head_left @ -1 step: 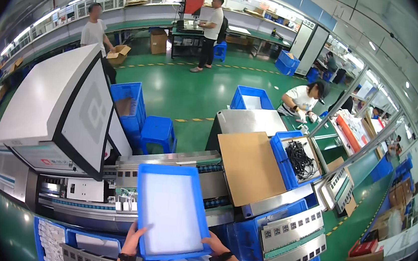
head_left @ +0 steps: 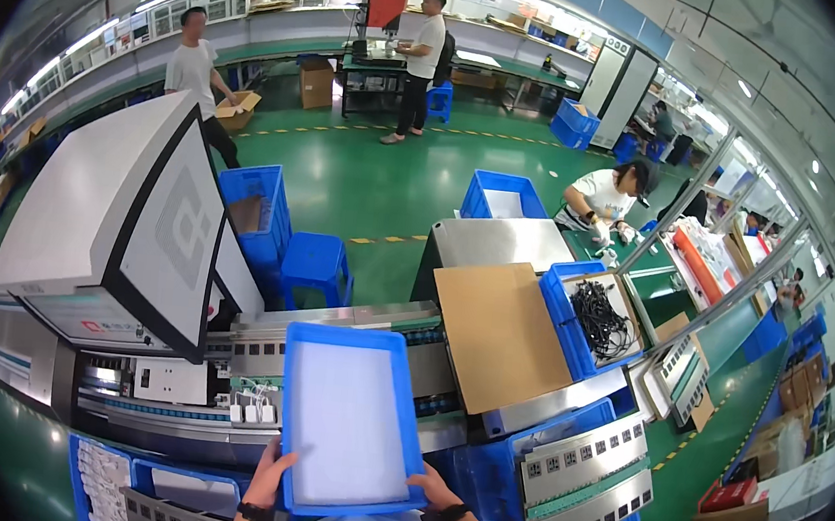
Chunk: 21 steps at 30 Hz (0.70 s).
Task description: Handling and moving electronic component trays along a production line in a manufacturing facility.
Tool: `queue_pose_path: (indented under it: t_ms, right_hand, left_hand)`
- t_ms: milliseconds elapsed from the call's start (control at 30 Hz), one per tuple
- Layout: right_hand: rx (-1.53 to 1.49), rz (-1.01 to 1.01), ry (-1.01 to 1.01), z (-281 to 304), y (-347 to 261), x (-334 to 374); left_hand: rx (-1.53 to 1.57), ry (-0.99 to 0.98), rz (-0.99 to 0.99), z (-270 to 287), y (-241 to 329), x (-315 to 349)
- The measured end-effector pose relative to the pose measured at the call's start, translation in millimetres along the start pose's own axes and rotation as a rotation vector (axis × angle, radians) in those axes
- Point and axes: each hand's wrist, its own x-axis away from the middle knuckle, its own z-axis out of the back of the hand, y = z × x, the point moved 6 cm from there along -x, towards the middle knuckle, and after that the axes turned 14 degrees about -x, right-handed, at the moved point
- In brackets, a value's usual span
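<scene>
A shallow blue plastic tray (head_left: pixel 353 509) with a white lining (head_left: pixel 347 420) is held in front of me, above the near side of the conveyor line. My left hand (head_left: pixel 269 472) grips its near left edge, the thumb over the rim. On the opposite near corner my right hand (head_left: pixel 436 490) holds the rim, with the thumb on top. The fingers of both hands are partly hidden under the tray. Nothing lies on the white lining. Small white devices (head_left: pixel 247 410) stand on the conveyor (head_left: pixel 326 372), to the left of the tray.
A white machine hood (head_left: pixel 102 200) rises at left. To the right are a brown cardboard sheet (head_left: pixel 501 334), a blue bin of black cables (head_left: pixel 601 316) and metal racks (head_left: pixel 588 468). A blue stool (head_left: pixel 316 266) stands beyond the conveyor. Several people work farther off.
The tray has shifted slightly right, still in both my hands. A person at the far left has moved a little beside an open carton.
</scene>
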Motion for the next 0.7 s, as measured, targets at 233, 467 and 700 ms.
queue_pose_path:
  t_ms: [233, 467, 700]
  right_hand:
    - [-0.124, 0.192, 0.166, 90.3, -58.5, 10.9]
    - [-0.051, 0.503, 0.259, 112.6, -194.1, -0.8]
    - [-0.168, 0.739, 0.247, 190.5, -360.6, -148.4]
  left_hand:
    - [-0.214, -0.173, -0.037, -106.2, 61.5, -81.0]
    - [-0.319, -0.282, -0.205, -197.8, 123.1, -195.8]
    - [-0.418, -0.190, -0.395, -234.5, 198.9, -198.9]
